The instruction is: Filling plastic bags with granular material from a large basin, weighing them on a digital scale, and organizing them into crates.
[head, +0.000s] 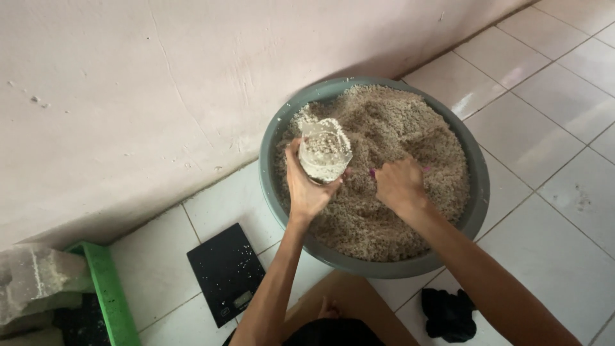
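Clear bag held over a basin of grain

A small clear plastic bag (pixel 325 152), partly filled with pale grain, is held by the left hand (pixel 307 186), its grip closed round the bag's lower end. The bag's long axis runs from about 7 o'clock up to 1 o'clock, mouth uppermost. The right hand (pixel 400 184) is laid knuckles-up on the grain (pixel 397 128) in the grey basin (pixel 477 211), at 3 o'clock of the bag; its fingers are curled under and hidden, so its grip cannot be told. A black scale (pixel 225 272) lies on the floor at 7 o'clock
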